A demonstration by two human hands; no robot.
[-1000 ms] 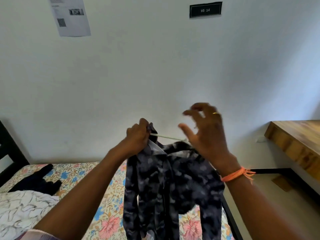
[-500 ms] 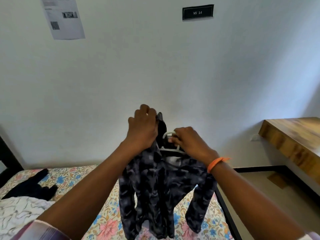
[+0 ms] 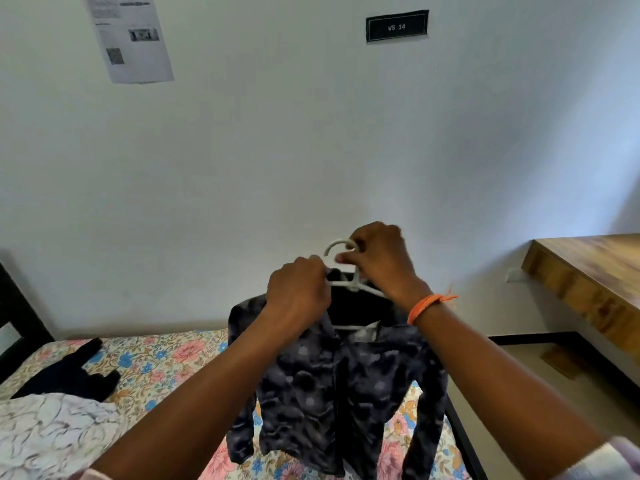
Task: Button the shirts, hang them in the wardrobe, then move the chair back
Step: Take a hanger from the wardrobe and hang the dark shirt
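A dark grey patterned shirt (image 3: pixel 332 386) hangs on a white plastic hanger (image 3: pixel 341 245), held up in the air above the bed. My right hand (image 3: pixel 379 259) grips the hanger at its hook and neck. My left hand (image 3: pixel 298 294) grips the shirt's collar at the hanger's left shoulder. The shirt's front hangs down with both sleeves loose. I cannot tell whether its buttons are done.
The bed (image 3: pixel 166 355) with a floral sheet lies below, with a black garment (image 3: pixel 69 372) and a white patterned cloth (image 3: pixel 45 434) at its left. A wooden table (image 3: pixel 588 271) stands at the right. A black bed frame (image 3: pixel 464 434) edges the floor.
My right hand closed from spread fingers onto the hanger and lifted its hook clear of the collar. The shirt rose and now hangs more spread out on the hanger.
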